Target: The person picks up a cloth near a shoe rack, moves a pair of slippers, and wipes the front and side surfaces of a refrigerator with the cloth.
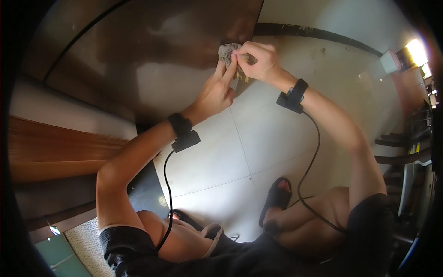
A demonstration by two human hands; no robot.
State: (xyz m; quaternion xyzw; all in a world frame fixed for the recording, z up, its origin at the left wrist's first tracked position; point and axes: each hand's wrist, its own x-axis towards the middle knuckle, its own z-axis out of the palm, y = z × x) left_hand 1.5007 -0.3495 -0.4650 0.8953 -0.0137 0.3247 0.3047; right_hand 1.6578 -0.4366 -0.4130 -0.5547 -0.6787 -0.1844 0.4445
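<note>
A crumpled grey cloth (226,52) with yellowish frayed bits along its lower side is held up in front of a glossy dark brown panel (166,45). My left hand (218,86) reaches it from below, fingers extended and pinching its lower part. From the right, my right hand (259,59) grips the cloth between thumb and bent forefinger, its fingertips touching those of my left hand. The hands meet close to the panel's right edge. Each wrist carries a black strap with a small box and a cable.
Pale floor tiles (221,149) lie below, with my sandalled feet on them. Brown wooden boards (62,149) stand at the left. A dark skirting strip (308,32) runs along the wall. A white bin-like container (390,62) and dark furniture are at the right.
</note>
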